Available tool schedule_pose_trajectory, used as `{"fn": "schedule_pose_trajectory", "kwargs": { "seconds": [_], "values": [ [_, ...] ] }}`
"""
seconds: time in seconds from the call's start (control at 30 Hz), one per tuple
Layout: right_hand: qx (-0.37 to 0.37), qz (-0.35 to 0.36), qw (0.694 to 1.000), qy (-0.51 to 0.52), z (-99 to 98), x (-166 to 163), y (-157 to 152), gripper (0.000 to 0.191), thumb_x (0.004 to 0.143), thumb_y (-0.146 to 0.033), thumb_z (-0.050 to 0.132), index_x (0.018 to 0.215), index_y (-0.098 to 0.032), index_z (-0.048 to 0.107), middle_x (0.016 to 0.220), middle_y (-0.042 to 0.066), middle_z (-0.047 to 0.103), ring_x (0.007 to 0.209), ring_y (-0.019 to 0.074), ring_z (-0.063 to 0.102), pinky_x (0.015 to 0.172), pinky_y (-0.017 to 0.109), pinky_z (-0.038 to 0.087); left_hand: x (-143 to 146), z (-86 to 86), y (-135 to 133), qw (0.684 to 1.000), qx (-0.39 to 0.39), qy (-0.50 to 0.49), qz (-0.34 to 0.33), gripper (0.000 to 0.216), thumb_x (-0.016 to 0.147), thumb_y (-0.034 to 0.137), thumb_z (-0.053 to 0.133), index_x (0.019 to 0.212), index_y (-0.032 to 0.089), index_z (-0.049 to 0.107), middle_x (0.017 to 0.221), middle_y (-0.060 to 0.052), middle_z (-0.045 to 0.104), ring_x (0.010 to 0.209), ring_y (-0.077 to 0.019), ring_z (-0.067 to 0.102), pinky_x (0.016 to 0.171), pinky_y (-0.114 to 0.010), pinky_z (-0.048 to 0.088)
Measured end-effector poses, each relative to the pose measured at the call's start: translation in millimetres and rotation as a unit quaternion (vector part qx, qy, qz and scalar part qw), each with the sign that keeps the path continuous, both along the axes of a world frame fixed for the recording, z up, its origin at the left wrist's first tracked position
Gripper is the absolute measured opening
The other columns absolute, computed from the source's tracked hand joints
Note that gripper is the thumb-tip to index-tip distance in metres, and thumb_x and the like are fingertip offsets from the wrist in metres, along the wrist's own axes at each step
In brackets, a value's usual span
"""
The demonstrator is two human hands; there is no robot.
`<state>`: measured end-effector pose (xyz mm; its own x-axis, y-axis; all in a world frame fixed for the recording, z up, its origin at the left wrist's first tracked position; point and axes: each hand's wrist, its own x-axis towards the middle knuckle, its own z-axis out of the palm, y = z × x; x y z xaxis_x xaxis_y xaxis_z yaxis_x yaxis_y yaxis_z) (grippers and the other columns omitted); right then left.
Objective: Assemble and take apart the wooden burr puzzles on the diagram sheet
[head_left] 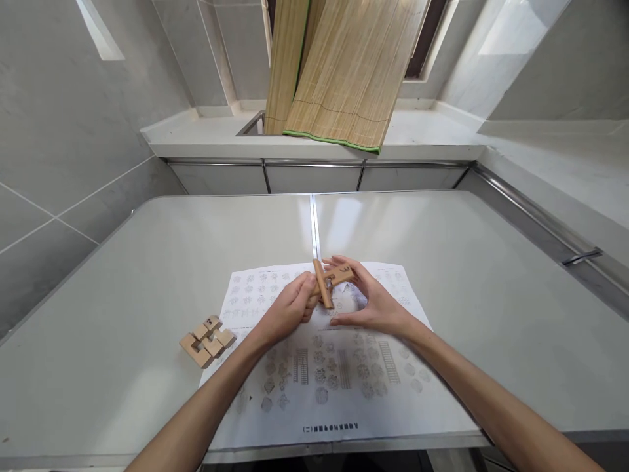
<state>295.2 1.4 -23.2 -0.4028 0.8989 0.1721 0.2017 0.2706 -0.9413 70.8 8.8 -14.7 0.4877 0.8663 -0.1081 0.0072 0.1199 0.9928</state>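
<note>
Over the printed sheet, my left hand (293,303) is closed around one end of a small group of joined wooden puzzle pieces (323,284). One rounded bar stands crosswise in front, and a notched piece (341,273) with a dark mark points to the right. My right hand (369,303) curves around that right side in a wide C. Its thumb is well apart from its fingers, and the fingertips lie close to the notched piece; whether they touch it I cannot tell. More notched wooden puzzle pieces (200,354), one marked 3, lie left of my left hand.
The large paper sheet (344,413) with printed diagrams lies on the white folding table (122,275), across its centre seam. Behind the table is a white ledge (196,134) with a bamboo mat (344,85) hanging over it. Tiled walls and a metal rail (531,210) border the sides.
</note>
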Motion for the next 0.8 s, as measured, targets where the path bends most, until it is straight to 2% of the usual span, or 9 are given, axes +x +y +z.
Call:
{"fn": "schedule_pose_trajectory", "kwargs": {
  "seconds": [0.1, 0.2, 0.3, 0.4, 0.5, 0.6, 0.7, 0.8],
  "values": [
    [0.068, -0.043, 0.993, -0.088, -6.1, -3.6, 1.1, 0.089, 0.079, -0.05, 0.089, 0.153, -0.035, 0.043, 0.155, 0.009, 0.054, 0.143, 0.0359, 0.051, 0.119, 0.059, 0.044, -0.5, -1.0, 6.6, 0.995, -0.02, -0.056, 0.084, 0.042, 0.104, 0.06, 0.05, 0.086, 0.024, 0.039, 0.064, 0.011, 0.029, 0.047, -0.0071, 0.022, 0.044, -0.019, 0.025],
    [0.138, -0.073, 0.974, -0.165, -15.5, -10.7, 0.4, 0.072, 0.084, -0.047, 0.084, 0.147, -0.035, 0.051, 0.151, 0.011, 0.055, 0.14, 0.0385, 0.051, 0.115, 0.063, 0.045, 0.9, -0.5, 10.1, 0.988, 0.005, -0.067, 0.137, 0.039, 0.101, 0.058, 0.058, 0.089, 0.023, 0.046, 0.07, 0.008, 0.044, 0.049, -0.0072, 0.039, 0.048, -0.021, 0.041],
    [0.177, -0.104, 0.96, -0.192, -22.3, -18.1, -0.5, 0.058, 0.087, -0.04, 0.079, 0.14, -0.033, 0.057, 0.144, 0.013, 0.059, 0.135, 0.04, 0.054, 0.111, 0.064, 0.047, 2.8, 0.7, 9.8, 0.987, 0.027, -0.052, 0.147, 0.039, 0.096, 0.057, 0.066, 0.094, 0.019, 0.056, 0.084, 0.0, 0.06, 0.062, -0.0109, 0.058, 0.055, -0.025, 0.052],
    [0.177, -0.129, 0.958, -0.186, -21.6, -20.7, 0.1, 0.051, 0.085, -0.033, 0.078, 0.133, -0.031, 0.061, 0.137, 0.013, 0.062, 0.13, 0.0391, 0.057, 0.11, 0.062, 0.049, 3.0, 2.3, 8.7, 0.989, 0.026, -0.04, 0.143, 0.041, 0.092, 0.056, 0.072, 0.099, 0.017, 0.064, 0.092, -0.005, 0.067, 0.069, -0.0142, 0.065, 0.056, -0.026, 0.053],
    [0.133, -0.162, 0.968, -0.139, -15.1, -15.9, 2.8, 0.048, 0.08, -0.036, 0.081, 0.124, -0.028, 0.065, 0.131, 0.012, 0.066, 0.126, 0.0374, 0.06, 0.11, 0.059, 0.049, 1.6, 2.7, 8.6, 0.988, 0.014, -0.036, 0.153, 0.041, 0.091, 0.054, 0.075, 0.1, 0.015, 0.067, 0.097, -0.008, 0.072, 0.069, -0.0138, 0.066, 0.057, -0.025, 0.053],
    [0.008, -0.189, 0.982, -0.018, -7.2, -8.1, 6.4, 0.048, 0.081, -0.05, 0.082, 0.121, -0.028, 0.067, 0.133, 0.01, 0.069, 0.125, 0.035, 0.063, 0.11, 0.057, 0.05, 0.6, 1.2, 8.7, 0.985, 0.002, -0.036, 0.168, 0.041, 0.09, 0.053, 0.076, 0.1, 0.014, 0.069, 0.104, -0.011, 0.076, 0.068, -0.0138, 0.067, 0.058, -0.025, 0.052],
    [-0.121, -0.15, 0.97, 0.151, -2.4, -5.7, 8.2, 0.055, 0.082, -0.06, 0.08, 0.124, -0.028, 0.066, 0.142, 0.012, 0.067, 0.134, 0.0345, 0.061, 0.116, 0.056, 0.047, 1.6, -0.5, 7.4, 0.985, 0.001, -0.038, 0.166, 0.041, 0.09, 0.053, 0.076, 0.104, 0.014, 0.07, 0.105, -0.013, 0.077, 0.068, -0.0148, 0.068, 0.058, -0.026, 0.052],
    [-0.149, -0.099, 0.956, 0.234, -3.3, -10.7, 7.6, 0.06, 0.08, -0.062, 0.082, 0.127, -0.029, 0.065, 0.149, 0.013, 0.064, 0.144, 0.0339, 0.054, 0.122, 0.055, 0.042, 3.7, -0.1, 5.0, 0.986, 0.013, -0.037, 0.162, 0.041, 0.091, 0.052, 0.075, 0.107, 0.015, 0.07, 0.102, -0.012, 0.078, 0.066, -0.0153, 0.067, 0.058, -0.027, 0.052]
  ]
}}
